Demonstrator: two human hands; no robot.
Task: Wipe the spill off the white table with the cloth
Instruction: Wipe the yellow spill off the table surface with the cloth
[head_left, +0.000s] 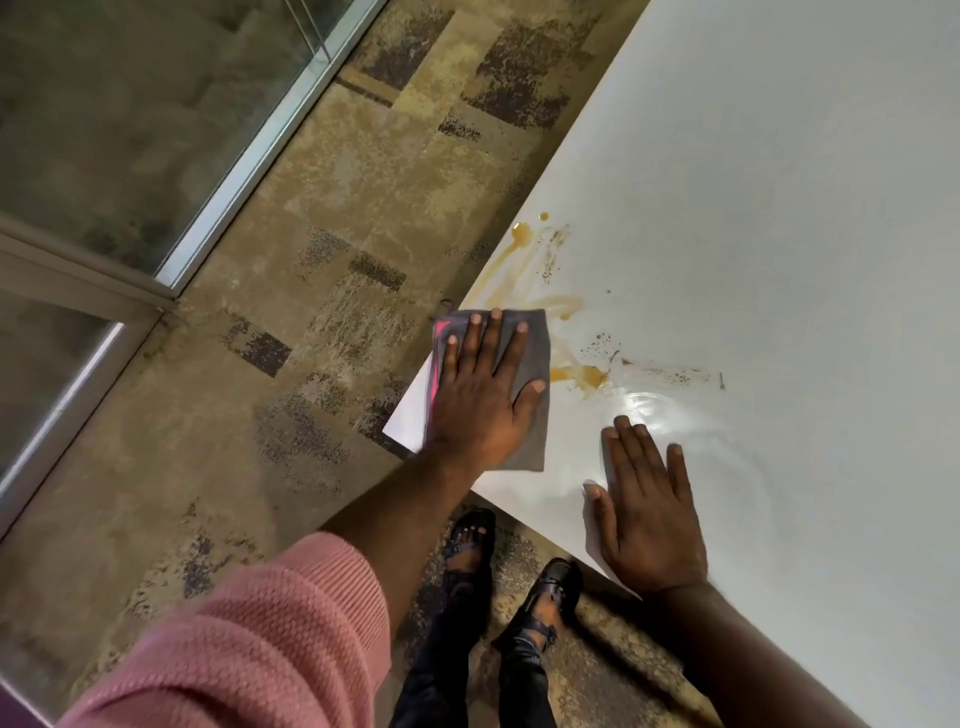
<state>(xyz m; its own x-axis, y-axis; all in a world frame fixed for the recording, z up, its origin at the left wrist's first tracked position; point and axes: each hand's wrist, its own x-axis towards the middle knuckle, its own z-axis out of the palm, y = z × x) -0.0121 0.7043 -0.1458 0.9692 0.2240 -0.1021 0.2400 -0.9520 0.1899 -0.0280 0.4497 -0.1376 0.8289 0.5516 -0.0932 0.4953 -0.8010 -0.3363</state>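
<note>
Left hand (480, 387): flat, fingers spread, palm pressing down on a grey cloth (530, 415); not gripping it. The cloth lies at the table's near corner, its pink-red edge toward 9 o'clock, slightly overhanging the table edge. A pink knitted sleeve (249, 634) covers the left upper arm.

Right hand (644, 514): open, flat, empty, resting on the white table (779, 182) at 4 o'clock from the cloth, apart from it.

Spill (524, 260): amber liquid with dark specks, streaked from 12 to 3 o'clock of the cloth, its nearest streaks just beside the cloth's edge. A wet sheen (654, 410) lies at 12 o'clock from the right hand.

Below the table edge: two black shoes (550, 587) on patterned carpet (322, 291).
</note>
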